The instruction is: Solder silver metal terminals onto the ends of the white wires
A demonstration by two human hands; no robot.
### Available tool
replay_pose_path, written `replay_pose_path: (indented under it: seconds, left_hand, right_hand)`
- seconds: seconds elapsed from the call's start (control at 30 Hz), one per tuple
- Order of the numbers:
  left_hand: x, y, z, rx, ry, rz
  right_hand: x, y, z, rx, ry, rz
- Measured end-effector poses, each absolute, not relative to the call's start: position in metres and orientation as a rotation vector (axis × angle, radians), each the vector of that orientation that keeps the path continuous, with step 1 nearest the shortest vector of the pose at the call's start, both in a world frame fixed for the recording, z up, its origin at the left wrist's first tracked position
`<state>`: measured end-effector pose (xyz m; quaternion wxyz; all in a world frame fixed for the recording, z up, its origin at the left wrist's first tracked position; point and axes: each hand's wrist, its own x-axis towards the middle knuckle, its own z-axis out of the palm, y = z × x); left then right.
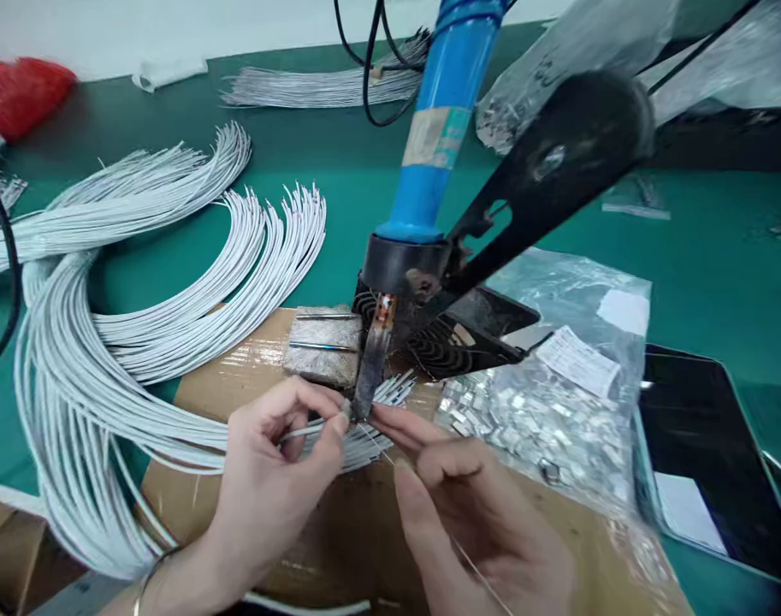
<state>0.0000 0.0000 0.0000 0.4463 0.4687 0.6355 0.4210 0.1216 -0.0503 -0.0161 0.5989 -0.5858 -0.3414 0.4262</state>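
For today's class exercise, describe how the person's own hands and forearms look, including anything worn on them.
The left hand and right hand are bare, with no gloves or rings visible. A thin silver-coloured metal bangle circles the left wrist, and no sleeve shows on the left forearm.

Left hand (268,479) pinching a white cable (313,430) right at the dark tip of the blue-handled soldering iron (428,145) — right hand (473,513) just beside, fingers on a thin metal wire (385,455) — white cable bundles (172,316) sweeping across the cardboard (339,547)!
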Motion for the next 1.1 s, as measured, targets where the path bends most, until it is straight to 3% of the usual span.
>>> replay_pose_path:
  seconds: [1.1]
  left_hand:
    - [-0.0011,-0.0041,-0.0015,1.245,1.547,1.112]
  right_hand:
    - [0.1205,-0.0493,-0.0166,-1.352,-0.816,0.987]
